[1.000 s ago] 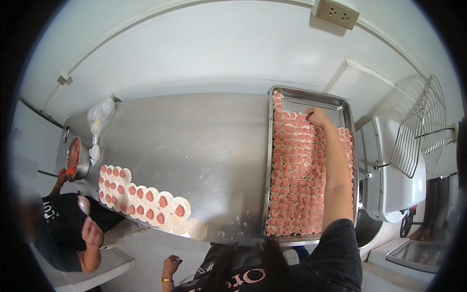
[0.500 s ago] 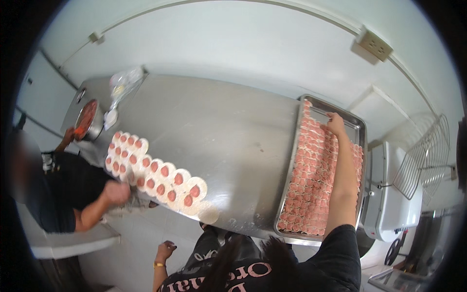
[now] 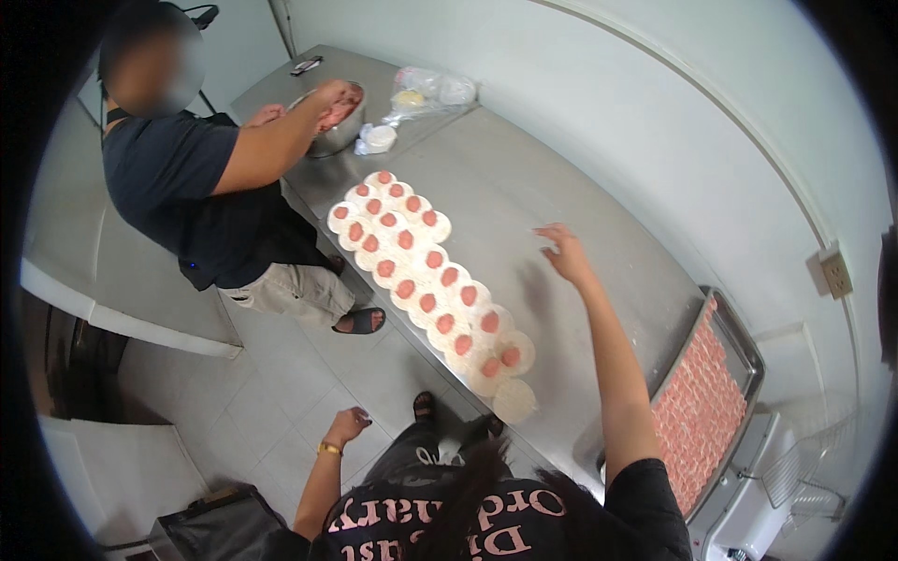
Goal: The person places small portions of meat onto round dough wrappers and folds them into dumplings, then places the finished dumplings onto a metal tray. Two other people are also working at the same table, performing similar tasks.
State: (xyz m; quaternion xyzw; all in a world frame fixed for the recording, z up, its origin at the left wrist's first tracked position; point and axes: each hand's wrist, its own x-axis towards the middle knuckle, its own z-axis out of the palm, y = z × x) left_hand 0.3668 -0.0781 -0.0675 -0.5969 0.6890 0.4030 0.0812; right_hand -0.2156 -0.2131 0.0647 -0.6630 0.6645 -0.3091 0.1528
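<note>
My right hand (image 3: 565, 256) is over the steel table with its fingers stretched apart, holding nothing. To its left lie overlapping rows of round white dough wrappers (image 3: 515, 402), most topped with a pink lump of meat filling (image 3: 469, 295). A wrapper at the near end is bare. My left hand (image 3: 347, 426), a yellow band at the wrist, hangs off the table's near side above the floor, its fingers loosely curled and nothing visible in them. At the right, a metal tray (image 3: 754, 372) holds tightly packed rows of small pink meat-filled pieces (image 3: 697, 411).
A co-worker (image 3: 178, 168) at the far left has a hand in a steel bowl (image 3: 339, 140) of red-pink meat. Beside it are a small white bag (image 3: 376, 139) and a clear plastic bag (image 3: 435, 91). A white machine (image 3: 748, 477) and a wire rack (image 3: 800, 458) stand beyond the tray.
My right hand has left the tray and moved left over the table, opening. My view has turned left. The co-worker's arm has moved from beside the wrappers to the bowl.
</note>
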